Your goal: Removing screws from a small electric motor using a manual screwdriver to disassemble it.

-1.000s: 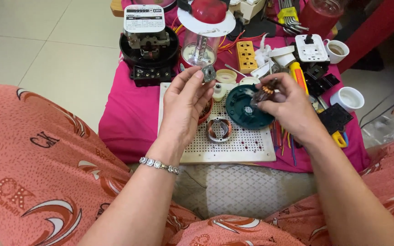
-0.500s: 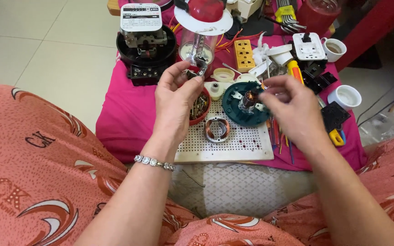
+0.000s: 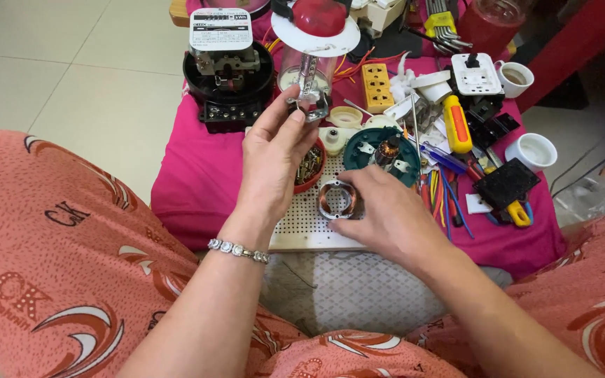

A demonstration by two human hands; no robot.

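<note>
Your left hand (image 3: 274, 164) and right hand (image 3: 386, 213) are both bare: no gloves, no rings visible from the head camera. Your forearms are uncovered up to the frame edge, with no sleeves in view. On your left wrist you wear a bracelet (image 3: 238, 250), a single row of small, clear, square-set stones in silver-coloured metal, lying across the wrist. Your legs are covered by a salmon-pink garment (image 3: 71, 280) with a fine dotted pattern, printed with white and dark red curved swooshes and dark lettering. The same fabric (image 3: 582, 280) shows over your right knee.
</note>
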